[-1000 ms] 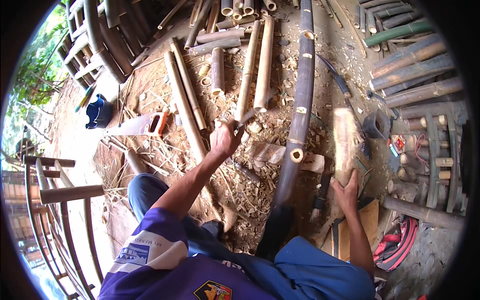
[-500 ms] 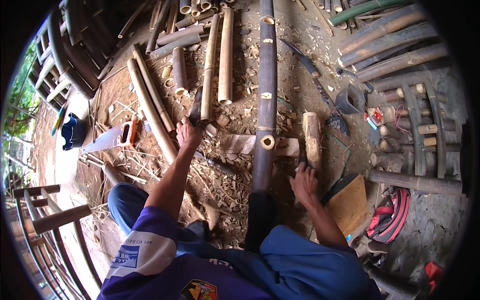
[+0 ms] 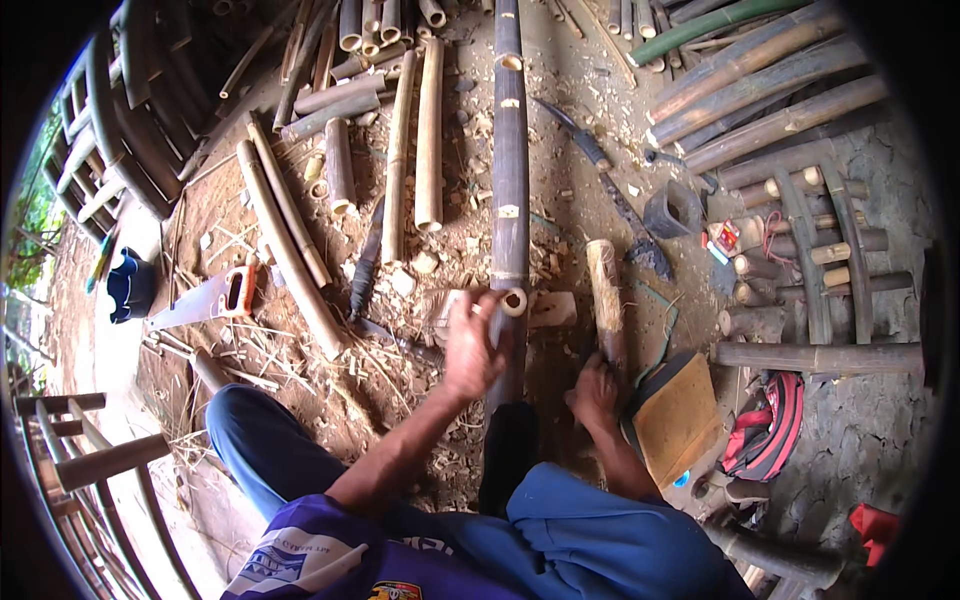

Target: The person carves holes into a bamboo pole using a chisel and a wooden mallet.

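A long dark bamboo pole (image 3: 510, 240) runs away from me, with several cut notches and a round hole near its close end. My left hand (image 3: 474, 345) lies against the pole's left side, fingers curled onto it beside the hole. A pale wood block beneath the pole shows on both sides. Right of the pole, my right hand (image 3: 596, 392) is closed low beside a thick, light wooden cylinder (image 3: 605, 290); what its fingers hold is hidden, though something dark shows by them. A knife with a dark wrapped handle (image 3: 362, 288) rests on the chips to the left.
An orange-handled saw (image 3: 205, 302) lies left, near a dark blue bucket (image 3: 130, 285). Cut bamboo lengths (image 3: 428, 140) lie ahead among shavings. A long dark-handled blade (image 3: 625, 200), a square tube (image 3: 675, 208), a brown board (image 3: 680, 420) and a red backpack (image 3: 765, 430) are at right.
My left hand has left the knife, which now lies on the chips, and moved right to the pole. My right hand has shifted slightly down, with its fingers still closed. The whole view has shifted a little.
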`<control>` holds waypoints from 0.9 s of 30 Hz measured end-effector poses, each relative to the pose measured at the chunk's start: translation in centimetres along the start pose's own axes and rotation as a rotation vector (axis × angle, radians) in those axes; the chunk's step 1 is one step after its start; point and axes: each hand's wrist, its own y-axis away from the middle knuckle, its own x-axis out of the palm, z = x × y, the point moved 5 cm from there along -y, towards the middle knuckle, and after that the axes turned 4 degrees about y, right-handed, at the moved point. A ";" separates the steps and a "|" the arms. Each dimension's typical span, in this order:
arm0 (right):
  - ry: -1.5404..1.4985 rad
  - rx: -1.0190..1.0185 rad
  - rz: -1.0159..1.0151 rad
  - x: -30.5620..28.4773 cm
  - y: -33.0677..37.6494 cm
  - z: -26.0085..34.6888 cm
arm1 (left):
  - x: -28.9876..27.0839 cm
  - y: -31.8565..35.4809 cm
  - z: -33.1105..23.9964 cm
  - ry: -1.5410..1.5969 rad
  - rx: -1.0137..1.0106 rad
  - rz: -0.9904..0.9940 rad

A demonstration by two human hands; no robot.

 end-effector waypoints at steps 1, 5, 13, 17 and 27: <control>-0.125 0.087 0.132 -0.6 -0.5 -0.2 | 0.7 0.7 -0.6 0.356 -0.215 0.047; -1.100 0.314 0.285 -3.3 -0.7 -0.1 | 0.5 -0.2 -6.5 0.077 0.201 0.190; -1.539 -0.148 0.055 -9.7 -1.5 5.2 | 4.5 -0.7 -14.2 -0.082 0.737 0.602; -1.451 -0.193 0.125 -7.4 -2.4 4.2 | 8.2 -0.8 -13.0 -0.377 0.769 0.819; -1.521 -0.138 0.502 0.5 -1.1 3.3 | 11.2 -2.7 -7.5 -0.627 0.306 1.296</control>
